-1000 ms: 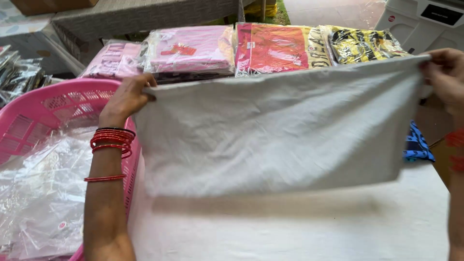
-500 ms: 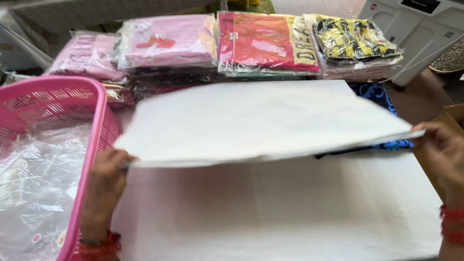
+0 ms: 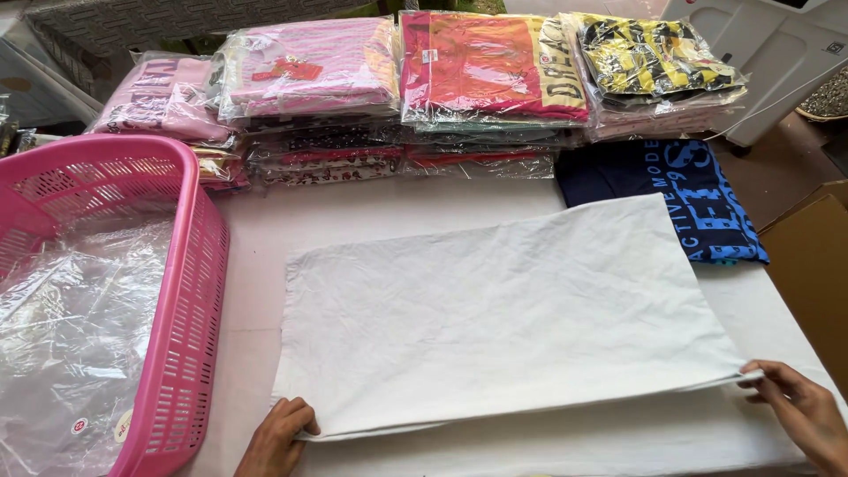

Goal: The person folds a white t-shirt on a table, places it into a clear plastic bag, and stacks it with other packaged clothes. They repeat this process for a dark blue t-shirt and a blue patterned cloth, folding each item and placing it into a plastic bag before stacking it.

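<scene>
- A wide, creased white cloth (image 3: 503, 318), rectangular and seemingly doubled over, lies spread flat on the white-covered table (image 3: 389, 212), its long near edge facing the person.
- The left hand (image 3: 278, 437) sits at the near left corner; its fingers (image 3: 296, 417) are curled down on the corner, pinning or pinching the edge against the table.
- The right hand (image 3: 799, 411) is at the near right corner; its fingers (image 3: 767, 369) are closed in a light pinch on the tip of the cloth, which is lifted slightly off the surface there.
- Judging by how it lies, the laying-out looks done: the far edge and middle rest flat, and only the two near corners are in hand. Some wrinkles remain across the surface, and no further fold shows yet.
- To the left stands a pink plastic lattice basket (image 3: 190, 300) holding crumpled clear plastic bags (image 3: 79, 327); its wall is just beside the cloth's left edge but apart from it.
- Along the far edge are stacks of bagged folded garments (image 3: 397, 79) in pink, red and yellow-black.
- A dark blue printed shirt (image 3: 680, 190), unbagged, lies flat at the cloth's far right corner, partly tucked under it.
- A brown cardboard box (image 3: 808, 265) stands off the right side.
</scene>
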